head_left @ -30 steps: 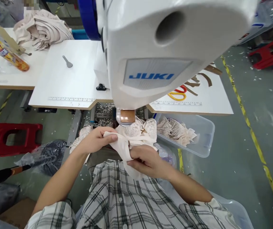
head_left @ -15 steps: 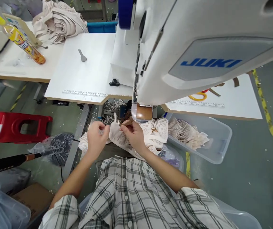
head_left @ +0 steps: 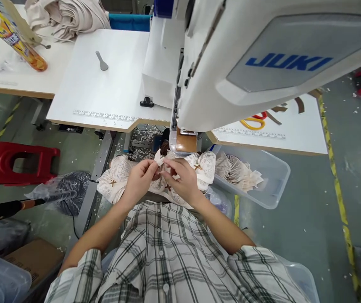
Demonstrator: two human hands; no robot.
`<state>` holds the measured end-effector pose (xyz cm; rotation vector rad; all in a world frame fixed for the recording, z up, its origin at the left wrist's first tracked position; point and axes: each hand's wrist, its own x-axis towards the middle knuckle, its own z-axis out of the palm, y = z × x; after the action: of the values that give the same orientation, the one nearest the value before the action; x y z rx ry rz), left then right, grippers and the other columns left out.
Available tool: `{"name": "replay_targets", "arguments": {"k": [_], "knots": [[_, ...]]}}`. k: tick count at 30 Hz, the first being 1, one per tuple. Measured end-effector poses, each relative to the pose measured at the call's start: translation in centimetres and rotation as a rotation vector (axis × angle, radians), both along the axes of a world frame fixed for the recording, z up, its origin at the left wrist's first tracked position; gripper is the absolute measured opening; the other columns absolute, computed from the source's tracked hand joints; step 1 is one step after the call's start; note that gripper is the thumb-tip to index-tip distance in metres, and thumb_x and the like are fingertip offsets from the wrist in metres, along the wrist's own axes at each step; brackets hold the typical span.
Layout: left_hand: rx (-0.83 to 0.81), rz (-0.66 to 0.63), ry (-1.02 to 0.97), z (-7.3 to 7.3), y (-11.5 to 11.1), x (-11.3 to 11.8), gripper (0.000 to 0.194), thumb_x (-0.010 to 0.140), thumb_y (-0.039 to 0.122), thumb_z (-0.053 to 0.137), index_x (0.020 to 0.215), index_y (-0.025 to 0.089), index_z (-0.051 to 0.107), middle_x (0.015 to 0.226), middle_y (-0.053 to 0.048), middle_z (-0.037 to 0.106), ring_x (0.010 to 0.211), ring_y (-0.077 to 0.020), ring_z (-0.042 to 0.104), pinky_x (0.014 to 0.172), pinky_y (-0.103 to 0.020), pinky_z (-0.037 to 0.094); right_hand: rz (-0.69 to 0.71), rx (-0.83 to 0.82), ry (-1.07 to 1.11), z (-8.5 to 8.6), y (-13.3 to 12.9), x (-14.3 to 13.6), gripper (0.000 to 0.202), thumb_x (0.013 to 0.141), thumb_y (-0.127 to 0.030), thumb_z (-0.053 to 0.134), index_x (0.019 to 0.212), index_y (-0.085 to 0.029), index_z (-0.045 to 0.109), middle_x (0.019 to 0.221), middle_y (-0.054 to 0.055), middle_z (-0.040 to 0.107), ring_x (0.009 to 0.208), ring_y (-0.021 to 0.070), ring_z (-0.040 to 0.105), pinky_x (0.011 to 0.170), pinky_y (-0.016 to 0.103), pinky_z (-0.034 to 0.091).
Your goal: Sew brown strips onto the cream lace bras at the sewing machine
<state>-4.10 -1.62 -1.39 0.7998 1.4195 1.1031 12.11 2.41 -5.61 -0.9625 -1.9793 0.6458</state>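
Cream lace garments with small brown bows [head_left: 115, 179] lie across my lap, below the white sewing machine head [head_left: 212, 105]. My left hand [head_left: 140, 179] pinches the light fabric at a narrow upright tip [head_left: 159, 158]. Close on its right, my right hand [head_left: 182, 179] has thumb and forefinger on the same fabric, its other fingers curled. The machine's brown plate [head_left: 185, 142] is just above my right hand. Part of the fabric is hidden behind my fingers.
A clear bin [head_left: 270, 176] with beige fabric pieces stands right of my lap. Yellow scissors [head_left: 252, 123] lie on the right table wing. The white table [head_left: 114, 84] holds a grey tool [head_left: 101, 61]. A red stool [head_left: 16, 162] stands left.
My hands have come closer together at the fabric tip. The cream cup that stood up between them is lowered, and a brown bow now shows below my hands. The view has shifted slightly.
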Motion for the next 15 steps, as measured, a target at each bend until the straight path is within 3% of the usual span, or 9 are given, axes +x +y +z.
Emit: {"name": "replay_targets", "arguments": {"k": [3, 7, 11, 15], "knots": [[-0.014, -0.032, 0.012, 0.9, -0.2, 0.2, 0.034, 0.089, 0.049, 0.06, 0.084, 0.016, 0.062, 0.073, 0.001, 0.056, 0.067, -0.0105, 0.051, 0.064, -0.023, 0.047, 0.014, -0.149, -0.039, 0.9, 0.4, -0.2, 0.027, 0.094, -0.039, 0.06, 0.113, -0.023, 0.07, 0.104, 0.007, 0.071, 0.065, 0.0125, 0.061, 0.067, 0.03, 0.055], [-0.041, -0.081, 0.067, 1.0, 0.2, 0.4, 0.033, 0.092, 0.047, 0.057, 0.078, 0.017, 0.06, 0.071, 0.002, 0.052, 0.064, -0.0105, 0.046, 0.061, -0.024, 0.041, 0.01, -0.33, 0.027, 0.7, 0.6, 0.0, 0.025, 0.093, -0.04, 0.06, 0.11, -0.026, 0.072, 0.105, 0.006, 0.069, 0.074, 0.0162, 0.064, 0.071, 0.034, 0.056], [-0.059, -0.125, 0.096, 0.1, 0.9, 0.7, 0.035, 0.093, 0.048, 0.054, 0.076, 0.018, 0.059, 0.071, 0.001, 0.051, 0.065, -0.0118, 0.046, 0.062, -0.025, 0.041, 0.038, -0.277, 0.014, 0.3, 0.2, 0.2, 0.021, 0.096, -0.032, 0.054, 0.103, -0.027, 0.073, 0.104, 0.005, 0.071, 0.098, 0.0204, 0.066, 0.088, 0.036, 0.056], [-0.078, -0.148, 0.121, -1.9, 1.9, 0.9, 0.038, 0.085, 0.054, 0.064, 0.079, 0.017, 0.061, 0.065, 0.003, 0.049, 0.063, -0.0124, 0.047, 0.061, -0.024, 0.044, 0.145, -0.174, -0.133, 0.4, 1.5, 1.5, 0.021, 0.096, -0.028, 0.052, 0.1, -0.029, 0.073, 0.105, 0.0, 0.073, 0.099, 0.0165, 0.068, 0.089, 0.03, 0.056]]}}
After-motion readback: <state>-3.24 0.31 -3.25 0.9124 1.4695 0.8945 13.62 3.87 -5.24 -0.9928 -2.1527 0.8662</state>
